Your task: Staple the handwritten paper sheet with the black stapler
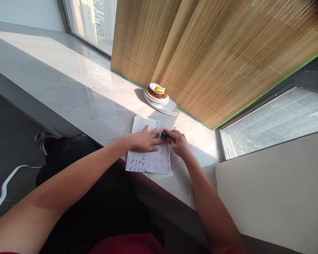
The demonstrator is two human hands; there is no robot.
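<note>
Paper (pixel 137 155) first, and we have it lying flat on the pale grey ledge (pixel 82 106), rows of handwriting running across it, its near left corner poking out past the front edge. Over it we spread our left hand (pixel 145 140), palm down and fingers fanned wide, pinning the page and gripping nothing. And on the far side comes our right hand (pixel 180 143), fingers curled snugly around a small black tool (pixel 164 134), its head down at the page just beside our left fingertips; whether it meets the paper, we can't tell. Right by it we spot a dense dark printed patch (pixel 161 124) near the sheet's top edge. Beyond the page, a stack of plates (pixel 157 102) basks in the sunlight, an amber dish (pixel 151 92) among them and something yellow (pixel 159 89) on top. Behind that we look up at a bamboo blind (pixel 201 63) with green edging, a window (pixel 278 120) to its right. Down at the left, we catch a white cable (pixel 5 183) and a shoe (pixel 41 143) below the ledge.
</note>
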